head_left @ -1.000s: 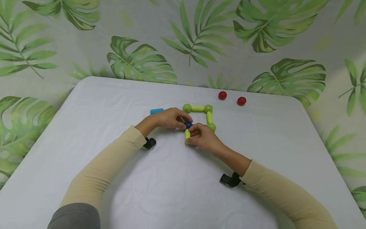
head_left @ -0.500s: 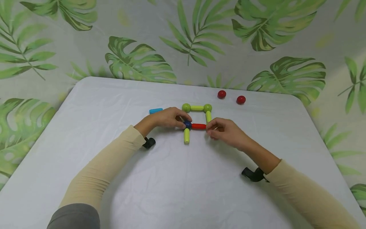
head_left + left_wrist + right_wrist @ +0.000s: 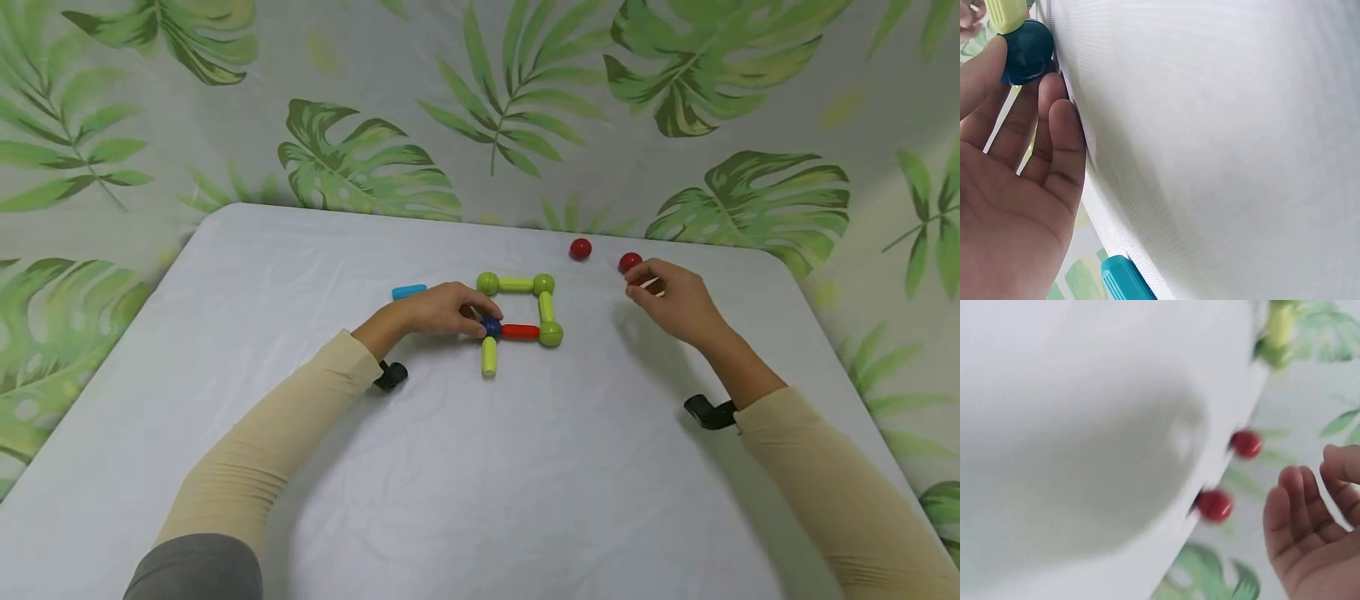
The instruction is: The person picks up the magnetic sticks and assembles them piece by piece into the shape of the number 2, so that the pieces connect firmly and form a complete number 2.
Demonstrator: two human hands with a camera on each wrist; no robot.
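Observation:
My left hand [image 3: 447, 309] pinches a dark blue ball [image 3: 492, 327] between thumb and fingers at the near left corner of a small frame. From that ball a yellow-green rod [image 3: 489, 358] points toward me, and a red rod [image 3: 520, 332] runs right to a green ball [image 3: 551, 334]. More yellow-green rods and two green balls form the far side and right side. My right hand [image 3: 675, 300] hovers over the right part of the table, fingers loosely bent with nothing between them. Its fingertips overlap a red ball [image 3: 628, 262] in the head view; the right wrist view shows them apart.
A second red ball [image 3: 581, 249] lies near the table's far edge, left of the first. Just behind my left hand is a blue rod [image 3: 408, 292]. The table [image 3: 420, 483] has a white cover, and a leaf-print cloth [image 3: 510, 108] hangs behind it.
My right hand has let go of the near yellow-green rod and moved right and away, past the green corner ball to the red balls. My left hand has stayed on the blue ball.

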